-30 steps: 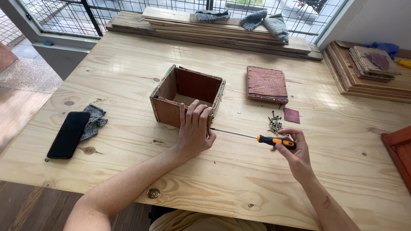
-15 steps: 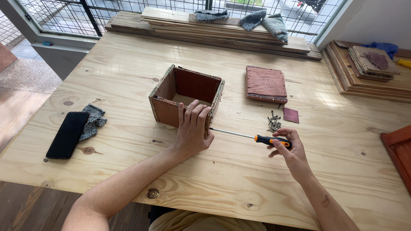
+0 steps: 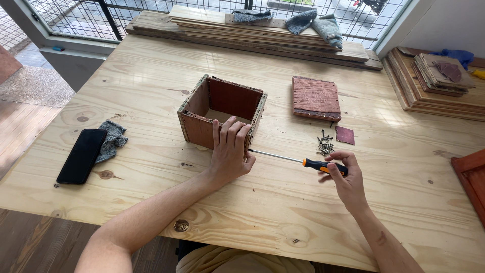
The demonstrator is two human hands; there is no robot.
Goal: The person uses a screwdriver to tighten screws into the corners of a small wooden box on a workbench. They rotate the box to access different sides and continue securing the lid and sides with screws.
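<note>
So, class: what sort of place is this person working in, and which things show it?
Probably a small woodworking shop: a plywood workbench, stacked boards by the window, loose screws, and a screwdriver at an open wooden box.

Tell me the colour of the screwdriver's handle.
Orange and black, seen in the head view: the screwdriver lies in the right hand.
</note>
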